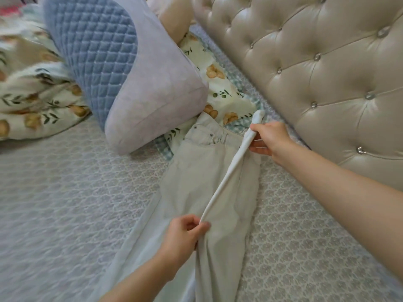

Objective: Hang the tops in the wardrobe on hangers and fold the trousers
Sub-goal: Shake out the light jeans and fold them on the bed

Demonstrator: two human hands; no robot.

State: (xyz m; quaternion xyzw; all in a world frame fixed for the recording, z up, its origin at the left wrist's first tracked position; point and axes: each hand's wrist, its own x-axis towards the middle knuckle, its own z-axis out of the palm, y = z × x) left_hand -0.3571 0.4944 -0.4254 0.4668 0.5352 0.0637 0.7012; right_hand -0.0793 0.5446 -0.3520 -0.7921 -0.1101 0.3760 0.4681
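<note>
Grey patterned bedspread (65, 192), with a cream tufted leather headboard (316, 73) along its right edge. A blue-and-lilac quilted pillow (130, 83) lies beside pale beige trousers (196, 182), which are flat near that edge. The right hand (270, 140) grips their raised fold at the waistband; the left hand (183, 234) pinches it lower.

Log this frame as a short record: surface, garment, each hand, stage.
surface: patterned bedspread, beside a tufted headboard
garment: pale trousers lying flat, waistband toward the pillow
left: left hand pinches a raised ridge of the trousers' cloth, lower end
right: right hand grips the same ridge near the waistband
stage: fold under way, not finished
</note>
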